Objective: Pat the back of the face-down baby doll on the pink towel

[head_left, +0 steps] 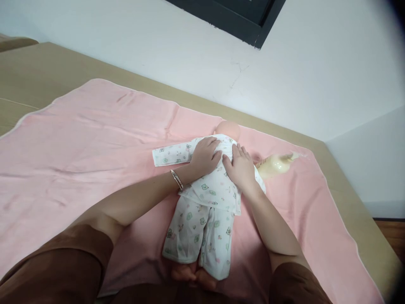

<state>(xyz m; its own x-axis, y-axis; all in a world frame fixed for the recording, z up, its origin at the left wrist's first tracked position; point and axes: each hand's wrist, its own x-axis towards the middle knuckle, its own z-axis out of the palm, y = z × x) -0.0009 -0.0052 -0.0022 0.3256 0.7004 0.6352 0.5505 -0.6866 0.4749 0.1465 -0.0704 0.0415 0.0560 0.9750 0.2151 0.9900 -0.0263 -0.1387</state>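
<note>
A baby doll (207,198) in white printed pyjamas lies on its back on a pink towel (79,143), head (228,128) toward the wall, bare feet (193,274) toward me. My left hand (205,154), with a bangle on the wrist, lies on the doll's chest near the shoulder, fingers curled on the shirt fabric. My right hand (240,166) rests flat on the other side of the chest, fingers together and stretched out. One sleeve (171,155) lies flat and empty to the left. The doll's bare arm (276,162) sticks out to the right.
The towel covers a tan table (34,67) that meets a white wall (190,46) at the back. A dark frame (240,19) hangs on the wall above. The table's right edge drops to a wooden floor (390,232).
</note>
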